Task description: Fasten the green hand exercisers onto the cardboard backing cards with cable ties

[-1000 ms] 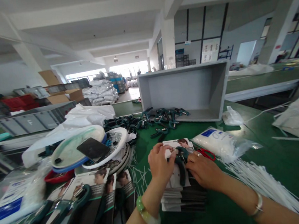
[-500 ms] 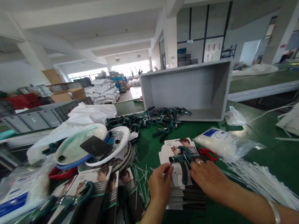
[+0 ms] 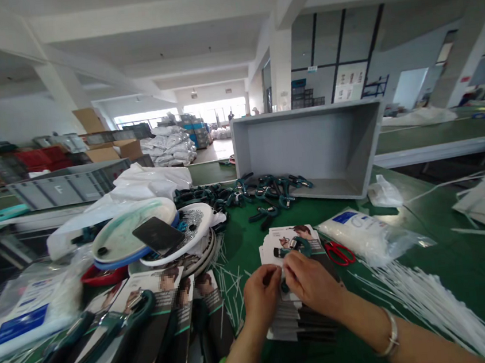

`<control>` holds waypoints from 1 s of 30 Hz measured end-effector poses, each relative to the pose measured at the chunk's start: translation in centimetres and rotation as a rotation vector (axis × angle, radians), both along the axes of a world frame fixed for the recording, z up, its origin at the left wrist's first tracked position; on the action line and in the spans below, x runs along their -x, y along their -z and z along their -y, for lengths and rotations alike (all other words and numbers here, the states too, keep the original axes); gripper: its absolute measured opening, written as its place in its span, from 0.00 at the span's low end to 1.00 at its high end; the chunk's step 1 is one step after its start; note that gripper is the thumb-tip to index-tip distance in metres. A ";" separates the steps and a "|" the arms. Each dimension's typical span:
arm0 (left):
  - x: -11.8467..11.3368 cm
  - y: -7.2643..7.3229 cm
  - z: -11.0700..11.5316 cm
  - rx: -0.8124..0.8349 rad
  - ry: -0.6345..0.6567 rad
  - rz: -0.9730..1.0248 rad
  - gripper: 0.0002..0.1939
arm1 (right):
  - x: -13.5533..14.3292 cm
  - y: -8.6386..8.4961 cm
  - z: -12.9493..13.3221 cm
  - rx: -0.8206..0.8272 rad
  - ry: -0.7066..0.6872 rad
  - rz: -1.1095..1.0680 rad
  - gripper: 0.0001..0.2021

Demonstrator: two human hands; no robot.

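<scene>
- Two hands meet over a stack of printed cards [image 3: 297, 314] in the middle of the green table [image 3: 451, 275], and a teal hand gripper [image 3: 293, 249] lies on the top card, just beyond the knuckles.
- Left hand [image 3: 261, 298] is curled, fingertips pinched together at the lower end of the gripper's handle; whatever sits between them is too small to make out.
- Right hand [image 3: 311, 284] is laid across the card from the right, fingers bent and pressing down on the gripper's lower part, thumb close against the left hand's fingers.
- Only the top of the gripper shows, its head and knob poking out above both hands; the rest is covered.
- Red scissors [image 3: 339, 252] lie on the table just right of the card stack, and beside them a clear bag with a blue label [image 3: 365, 235].
- White plastic ties [image 3: 428, 300] fan out along the table at the right of the right forearm.
- Farther back, a grey plastic bin [image 3: 308, 145] lies tipped on its side, open mouth facing this way, with a heap of loose teal grippers [image 3: 244, 196] spilling from it onto the table.
- At the left, a pile of round plates [image 3: 145, 243] carries a dark phone [image 3: 158, 236] on top.
- Nearer the camera on the left, more cards with grippers already on them [image 3: 111, 334] are spread out overlapping.
</scene>
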State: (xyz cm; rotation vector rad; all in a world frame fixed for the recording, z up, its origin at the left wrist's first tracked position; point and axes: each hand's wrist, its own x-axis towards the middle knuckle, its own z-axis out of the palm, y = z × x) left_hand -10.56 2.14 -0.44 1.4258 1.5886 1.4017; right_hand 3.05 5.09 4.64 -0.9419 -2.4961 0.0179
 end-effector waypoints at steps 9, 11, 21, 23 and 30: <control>0.2 -0.3 -0.2 -0.021 -0.019 -0.162 0.08 | -0.7 1.0 -1.1 0.341 0.023 -0.362 0.07; -0.1 -0.3 -0.4 -0.035 -0.027 -0.198 0.07 | -1.1 1.2 -0.9 0.322 0.032 -0.343 0.07; -0.4 0.1 -0.4 -0.071 -0.024 -0.257 0.06 | -1.7 2.0 -0.6 0.304 0.024 -0.366 0.09; -0.4 0.0 -0.4 -0.067 -0.027 -0.261 0.06 | -1.8 2.0 -0.5 0.278 0.016 -0.355 0.10; -0.3 -0.2 -0.1 -0.070 -0.019 -0.236 0.07 | -1.6 1.8 -0.6 0.236 0.028 -0.295 0.09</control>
